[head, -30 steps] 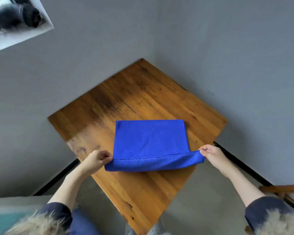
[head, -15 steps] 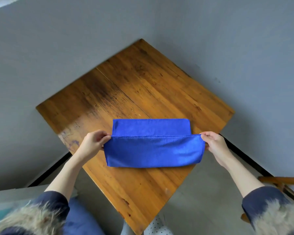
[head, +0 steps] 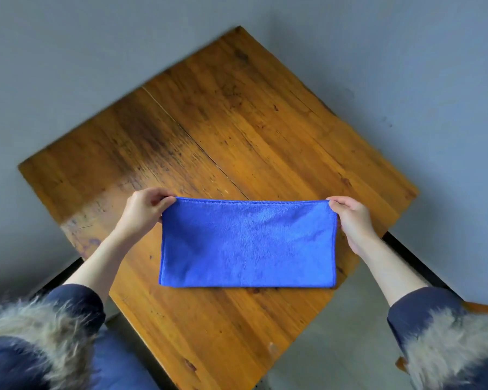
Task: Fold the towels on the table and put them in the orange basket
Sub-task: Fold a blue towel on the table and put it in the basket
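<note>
A blue towel (head: 248,243) lies folded into a wide rectangle on the near part of the wooden table (head: 237,122). My left hand (head: 144,211) pinches its far left corner. My right hand (head: 350,218) pinches its far right corner. The far hemmed edge runs straight between my two hands, and the folded edge faces me. The towel's right end reaches the table's right edge. No orange basket is in view.
The table stands in a corner between two grey walls (head: 406,66). Grey floor (head: 335,333) shows to the right of the table, with part of a wooden chair (head: 485,311) at the lower right.
My hands have carried the towel's near edge up and away from me, laying it over onto the far edge. The towel is now half as deep. The camera tilted down.
</note>
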The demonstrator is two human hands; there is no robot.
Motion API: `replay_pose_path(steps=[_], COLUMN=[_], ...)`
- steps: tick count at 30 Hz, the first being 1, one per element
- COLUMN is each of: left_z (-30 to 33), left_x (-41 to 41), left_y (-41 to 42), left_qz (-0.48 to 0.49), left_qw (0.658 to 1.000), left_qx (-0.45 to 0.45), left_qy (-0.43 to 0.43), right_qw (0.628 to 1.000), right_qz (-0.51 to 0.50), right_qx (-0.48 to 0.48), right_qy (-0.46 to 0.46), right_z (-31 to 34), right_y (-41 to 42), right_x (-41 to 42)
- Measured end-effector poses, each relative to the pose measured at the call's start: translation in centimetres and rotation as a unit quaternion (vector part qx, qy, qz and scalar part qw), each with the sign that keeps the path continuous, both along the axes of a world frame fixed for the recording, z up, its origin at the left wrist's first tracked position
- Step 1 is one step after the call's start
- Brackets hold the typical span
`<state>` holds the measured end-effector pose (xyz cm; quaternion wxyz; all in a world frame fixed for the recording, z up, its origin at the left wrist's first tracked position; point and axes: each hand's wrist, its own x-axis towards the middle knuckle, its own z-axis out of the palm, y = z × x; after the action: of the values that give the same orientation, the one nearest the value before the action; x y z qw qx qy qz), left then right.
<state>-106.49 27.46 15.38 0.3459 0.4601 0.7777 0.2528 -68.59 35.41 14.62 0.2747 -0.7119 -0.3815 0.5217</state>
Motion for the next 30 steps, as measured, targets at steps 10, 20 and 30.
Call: replay_pose_path(steps=[10,20,30], left_z=[-3.5,-7.7,-8.2], left_x=[3.9,8.8,6.1], left_y=[-0.2,-4.2,-7.1], left_qz=[-0.058,-0.232,-0.16], left_qw=[0.956,0.909,0.94], left_qx=[0.083,0.004,0.023], left_qy=[0.276,0.346,0.3], right_qw=[0.897,0.765,0.787], right_qz=[0.141,0.415,0.378], right_qx=[0.255,0.241,0.208], right_qy=[-0.334,-0.43,-0.44], right_z=[-2.2,-7.0,-7.2], right_y=[-2.2,-6.4,-6.9], right_x=[-3.4,-6.6,-3.2])
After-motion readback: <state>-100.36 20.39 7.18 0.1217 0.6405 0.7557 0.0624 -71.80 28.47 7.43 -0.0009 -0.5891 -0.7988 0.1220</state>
